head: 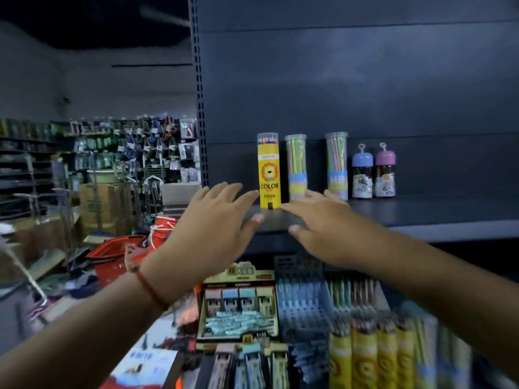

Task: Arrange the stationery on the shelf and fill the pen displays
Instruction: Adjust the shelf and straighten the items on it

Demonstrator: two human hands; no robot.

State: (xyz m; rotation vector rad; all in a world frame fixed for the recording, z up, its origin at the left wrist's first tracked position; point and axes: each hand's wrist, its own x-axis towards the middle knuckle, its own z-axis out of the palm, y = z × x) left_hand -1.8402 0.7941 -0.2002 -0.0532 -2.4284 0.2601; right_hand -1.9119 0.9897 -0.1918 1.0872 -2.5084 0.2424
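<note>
Both forearms are bare, with no sleeves in view. The left wrist carries a thin red cord bracelet (pixel 148 289) that runs slantwise across it, and a small reddish-pink charm (pixel 131 258) of blurred shape sits at the wrist's outer edge. The left hand (pixel 213 220) and right hand (pixel 323 223) wear no rings or gloves, and the thumbnails are short and unpainted.

Red baskets (pixel 118 256), cardboard boxes (pixel 105 203)

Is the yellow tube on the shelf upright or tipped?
Upright. The yellow tube stands on its base on the shelf, cap on top, its printing level, in line with the other tubes.
</note>
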